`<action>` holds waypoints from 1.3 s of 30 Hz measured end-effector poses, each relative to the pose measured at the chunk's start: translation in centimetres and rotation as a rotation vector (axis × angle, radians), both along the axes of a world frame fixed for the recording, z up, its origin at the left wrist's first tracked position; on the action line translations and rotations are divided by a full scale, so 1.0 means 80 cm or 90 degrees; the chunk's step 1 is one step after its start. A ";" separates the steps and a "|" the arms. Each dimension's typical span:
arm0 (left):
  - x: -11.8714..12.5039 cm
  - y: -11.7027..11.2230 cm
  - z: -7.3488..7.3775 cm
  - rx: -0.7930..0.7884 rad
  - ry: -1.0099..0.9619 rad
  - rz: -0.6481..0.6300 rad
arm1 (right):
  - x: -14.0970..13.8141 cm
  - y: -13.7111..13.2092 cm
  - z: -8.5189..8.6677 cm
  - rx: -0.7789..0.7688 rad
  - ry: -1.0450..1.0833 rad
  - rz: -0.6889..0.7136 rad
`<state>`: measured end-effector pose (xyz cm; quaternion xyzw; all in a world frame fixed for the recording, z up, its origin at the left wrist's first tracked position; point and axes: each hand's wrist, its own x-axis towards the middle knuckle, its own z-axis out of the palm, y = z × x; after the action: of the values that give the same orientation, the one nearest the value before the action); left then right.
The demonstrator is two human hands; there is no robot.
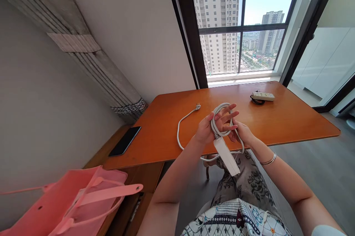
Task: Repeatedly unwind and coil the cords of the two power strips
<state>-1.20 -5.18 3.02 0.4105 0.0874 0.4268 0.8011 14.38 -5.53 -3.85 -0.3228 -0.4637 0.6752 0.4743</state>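
A white power strip [226,156] hangs tilted below my hands, over my lap, its sockets not showing. Loops of its white cable [213,128] are wound around my left hand [215,123], which holds the coil with some fingers stretched through it. My right hand [240,132] is closed on the cable at the right of the coil, its fingertips partly hidden. From there the cable sags below the table edge and runs back up onto the tabletop at the left. Its plug [197,107] lies on the wooden table [166,125].
A second, cream power strip [263,96] with a black cord lies at the table's far right. A dark tablet or phone [125,141] rests at the left edge. In the lower left is a pink bag [83,199]. The window [241,43] stands behind the table.
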 end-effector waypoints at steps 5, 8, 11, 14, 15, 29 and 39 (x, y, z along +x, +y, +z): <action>0.001 0.000 0.000 0.048 0.001 0.079 | 0.005 -0.009 0.000 0.104 -0.073 0.069; 0.002 0.005 -0.005 0.084 -0.001 0.109 | 0.009 -0.017 0.002 0.165 -0.136 0.090; 0.002 0.009 -0.010 0.106 0.011 0.166 | 0.013 -0.027 0.009 0.240 -0.275 0.075; 0.002 0.011 -0.012 0.143 0.030 0.226 | 0.016 -0.038 0.012 0.305 -0.441 0.034; 0.002 0.012 -0.013 0.157 0.031 0.239 | 0.017 -0.040 0.011 0.318 -0.475 0.011; 0.004 0.006 -0.009 0.182 0.031 0.240 | 0.013 -0.044 0.026 0.456 -0.562 -0.052; -0.001 0.000 0.014 0.117 -0.006 0.267 | 0.022 -0.047 0.018 0.403 -0.445 -0.070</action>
<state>-1.30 -5.19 4.10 0.4526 0.1279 0.5921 0.6544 16.13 -9.27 -2.44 -0.3941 -0.7609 0.3256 0.3997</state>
